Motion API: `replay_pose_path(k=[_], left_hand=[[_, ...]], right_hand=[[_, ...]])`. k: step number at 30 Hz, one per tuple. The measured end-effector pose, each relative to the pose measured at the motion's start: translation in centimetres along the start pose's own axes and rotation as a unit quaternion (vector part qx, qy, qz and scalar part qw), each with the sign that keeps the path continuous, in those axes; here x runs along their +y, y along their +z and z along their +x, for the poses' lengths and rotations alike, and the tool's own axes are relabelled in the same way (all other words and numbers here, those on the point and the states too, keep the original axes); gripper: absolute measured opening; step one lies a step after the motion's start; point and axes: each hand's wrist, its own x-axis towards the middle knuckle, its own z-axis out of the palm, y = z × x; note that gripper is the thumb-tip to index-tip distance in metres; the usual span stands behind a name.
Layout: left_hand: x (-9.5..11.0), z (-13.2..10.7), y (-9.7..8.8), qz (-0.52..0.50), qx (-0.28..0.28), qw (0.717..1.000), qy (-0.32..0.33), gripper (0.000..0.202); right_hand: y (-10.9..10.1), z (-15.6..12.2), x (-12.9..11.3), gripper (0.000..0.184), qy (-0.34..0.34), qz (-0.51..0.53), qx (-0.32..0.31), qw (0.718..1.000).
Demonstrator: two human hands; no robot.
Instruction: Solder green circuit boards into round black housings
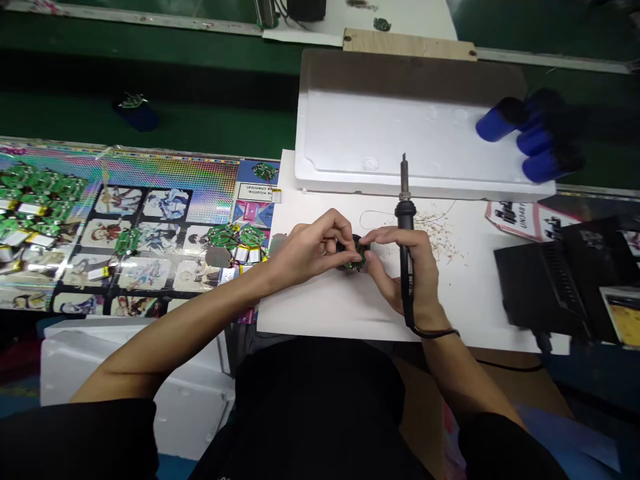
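My left hand (313,247) pinches a small green round circuit board with a dark part (356,259) over the white work sheet (325,307). My right hand (405,267) touches the same board with thumb and forefinger while a black soldering iron (405,227) rests in its grip, tip pointing up and away. The iron's cable runs back along my right wrist. Both hands are closed.
Several green boards and small batteries (235,240) lie on a shiny printed sheet (125,227) at the left. A white foam tray (400,127) lies behind. Blurred blue gloved fingers of another person (530,133) are at the right. A black box (560,280) stands at the right. Solder scraps (435,233) dot the sheet.
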Motion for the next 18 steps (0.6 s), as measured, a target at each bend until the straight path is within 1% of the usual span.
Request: replay_pose_path(k=[3, 6, 8, 12, 15, 18], left_hand=[[-0.1, -0.1, 0.0, 0.046, 0.005, 0.998, 0.045, 0.032], [-0.3, -0.3, 0.0, 0.086, 0.007, 0.994, 0.062, 0.031], [-0.4, -0.3, 0.0, 0.095, 0.006, 0.993, 0.065, 0.031], [-0.4, -0.1, -0.1, 0.065, 0.012, 0.996, 0.054, 0.030], [0.1, 0.2, -0.3, 0.064, 0.013, 0.998, 0.026, 0.020], [0.7, 0.4, -0.5, 0.081, 0.001, 0.997, -0.002, 0.010]], right_hand=[[0.2, 0.0, -0.3, 0.030, 0.023, -0.002, 0.012, 1.000], [0.5, -0.1, -0.5, 0.028, 0.046, 0.002, 0.021, 0.999], [0.6, -0.1, -0.5, 0.028, 0.049, 0.012, 0.025, 0.998], [0.7, 0.0, -0.2, 0.029, 0.040, 0.033, 0.037, 0.998], [0.7, 0.0, -0.1, 0.029, 0.026, 0.033, 0.050, 0.998], [0.8, 0.0, 0.1, 0.029, 0.026, 0.030, 0.054, 0.998]])
